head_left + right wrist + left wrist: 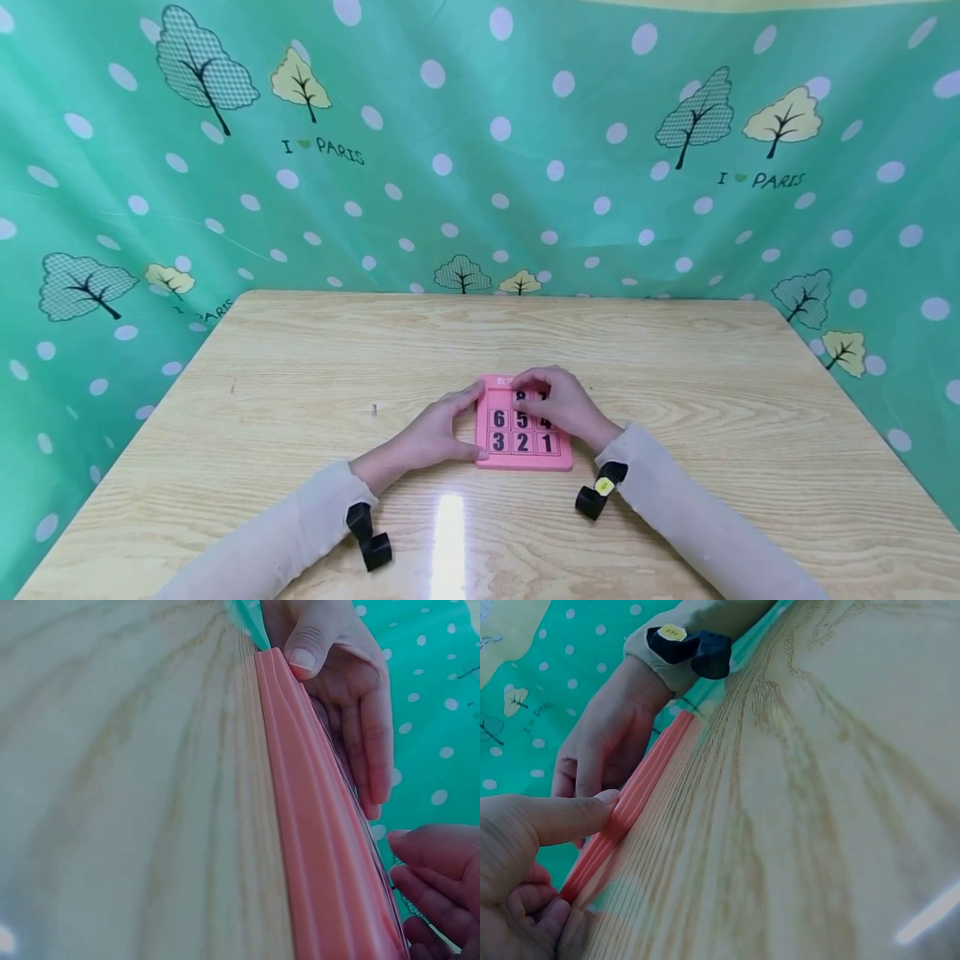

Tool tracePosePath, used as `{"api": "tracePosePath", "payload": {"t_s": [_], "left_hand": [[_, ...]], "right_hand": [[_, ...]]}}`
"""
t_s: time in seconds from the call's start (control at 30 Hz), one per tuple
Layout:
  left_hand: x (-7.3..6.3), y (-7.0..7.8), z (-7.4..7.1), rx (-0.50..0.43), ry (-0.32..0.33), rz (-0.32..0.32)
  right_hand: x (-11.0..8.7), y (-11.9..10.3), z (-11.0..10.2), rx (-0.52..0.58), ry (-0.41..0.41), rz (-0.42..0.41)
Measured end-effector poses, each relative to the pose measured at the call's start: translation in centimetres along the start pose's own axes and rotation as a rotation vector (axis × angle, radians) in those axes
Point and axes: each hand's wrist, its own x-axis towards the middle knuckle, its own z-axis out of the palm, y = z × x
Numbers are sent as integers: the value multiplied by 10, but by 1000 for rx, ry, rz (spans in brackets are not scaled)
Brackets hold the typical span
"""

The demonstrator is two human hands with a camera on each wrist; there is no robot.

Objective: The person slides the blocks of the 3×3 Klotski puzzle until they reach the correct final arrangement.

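A pink sliding number puzzle [522, 462] lies flat on the table, its black-numbered tiles in rows. At its left side my left hand [433, 432] grips the frame, with the thumb at the lower left corner and the fingers at the upper left. My right hand [558, 404] is over the upper right part, fingers bent and thumb and index fingertips apart beside the 8 tile [521, 397]. It partly covers the 8, 7 and 4 tiles. The slot at the upper left holds no tile. In the right wrist view the right fingertips [397, 838] are right at the frame's top face.
A light wooden table [337, 350] spreads around the puzzle. Behind it hangs a green dotted curtain [465, 167] with printed trees. A bright light reflection [448, 542] lies on the tabletop in front. Black wrist cameras [369, 537] sit on both sleeves.
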Motion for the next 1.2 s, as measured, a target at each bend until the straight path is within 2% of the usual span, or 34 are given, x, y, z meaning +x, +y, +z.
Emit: {"api": "tracePosePath", "payload": {"t_s": [0.23,0.53,0.6,0.77,0.8,1.2], "left_hand": [[1,-1,1,2,3,-9],[0,-1,0,-22,7,21],[-2,4,0,-33,8,12],[-2,5,-1,-28,10,5],[-1,0,0,-20,10,8],[-2,2,0,-8,7,7]], "right_hand": [[-7,-1,-2,46,36,14],[-17,-2,0,90,30,-59],[-19,-2,1,99,24,-56],[-22,0,5,84,7,-72],[-22,-1,6,82,4,-78],[-22,0,10,37,-4,-109]]}}
